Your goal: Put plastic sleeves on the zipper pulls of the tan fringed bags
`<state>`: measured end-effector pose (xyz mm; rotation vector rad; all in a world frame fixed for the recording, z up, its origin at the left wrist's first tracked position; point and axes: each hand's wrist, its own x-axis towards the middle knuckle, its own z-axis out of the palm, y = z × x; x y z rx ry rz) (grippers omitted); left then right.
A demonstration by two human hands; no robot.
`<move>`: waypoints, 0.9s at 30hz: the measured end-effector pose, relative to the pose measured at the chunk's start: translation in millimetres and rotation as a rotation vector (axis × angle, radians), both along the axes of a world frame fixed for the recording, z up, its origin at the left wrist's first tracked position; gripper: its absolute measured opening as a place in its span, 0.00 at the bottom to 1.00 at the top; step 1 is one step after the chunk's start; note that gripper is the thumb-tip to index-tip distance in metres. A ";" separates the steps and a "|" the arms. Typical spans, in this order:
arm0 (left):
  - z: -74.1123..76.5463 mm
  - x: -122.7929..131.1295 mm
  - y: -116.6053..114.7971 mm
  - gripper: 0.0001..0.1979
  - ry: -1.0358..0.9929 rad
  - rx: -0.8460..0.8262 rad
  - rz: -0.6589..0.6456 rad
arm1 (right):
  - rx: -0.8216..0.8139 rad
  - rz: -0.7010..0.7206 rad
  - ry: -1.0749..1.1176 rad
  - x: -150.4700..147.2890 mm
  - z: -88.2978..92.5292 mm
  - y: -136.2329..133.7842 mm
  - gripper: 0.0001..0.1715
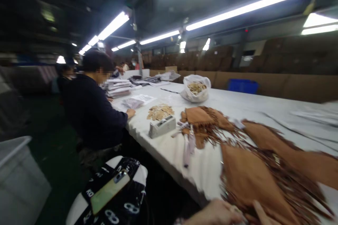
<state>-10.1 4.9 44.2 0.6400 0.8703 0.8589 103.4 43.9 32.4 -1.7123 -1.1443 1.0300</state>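
Brown suede-like fringed pieces (250,172) lie spread along the near right of the table, strips tangled between them. My left hand (216,212) is at the bottom edge of the picture, by the near edge of the large brown piece. Its fingers are curled together around something small and pale that is too blurred to make out. Just right of it, part of my right hand (260,214) shows over the brown cloth. Only a blurred finger is visible there; the rest is cut off by the frame. Smaller fringed pieces (199,117) with pale lilac strips lie farther up.
On the white table (158,95) are a grey box-shaped device (162,126), a pile of tan tags (160,111) and a white bag (188,95) of similar pieces. A person (92,112) sits left. A phone (109,191) rests on a patterned seat; a white bin (21,182) stands left.
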 end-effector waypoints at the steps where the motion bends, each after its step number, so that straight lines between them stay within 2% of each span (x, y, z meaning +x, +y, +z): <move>1: -2.9 5.9 1.6 0.10 0.073 -0.083 0.005 | -0.042 -0.051 -0.002 14.4 -6.9 -14.1 0.23; 3: -12.3 13.2 5.8 0.07 0.034 -0.133 -0.018 | -0.115 -0.134 0.017 34.5 -18.2 -44.3 0.33; 5: -23.9 15.3 9.9 0.08 -0.005 -0.171 -0.037 | -0.132 -0.169 0.161 37.9 -24.9 -70.6 0.38; 8: -35.1 14.8 11.0 0.07 -0.026 -0.190 -0.044 | -0.107 -0.199 0.334 18.1 -26.6 -95.7 0.42; 12: -33.2 19.2 9.1 0.08 -0.016 -0.166 0.009 | -0.105 -0.185 0.500 -18.8 -22.1 -114.9 0.51; 13: -31.7 21.1 9.8 0.08 -0.009 -0.163 0.019 | -0.111 -0.161 0.536 -26.5 -21.9 -119.9 0.51; 17: -28.1 25.2 16.8 0.08 0.028 -0.173 0.011 | -0.207 -0.080 0.691 -47.8 -28.6 -144.2 0.35; 22: -30.9 22.5 26.8 0.09 0.078 -0.191 -0.024 | -0.305 -0.083 0.741 -55.7 -39.6 -169.5 0.38; 27: -34.6 23.2 31.9 0.05 0.109 -0.206 -0.032 | -0.373 -0.029 0.774 -57.0 -39.0 -179.4 0.38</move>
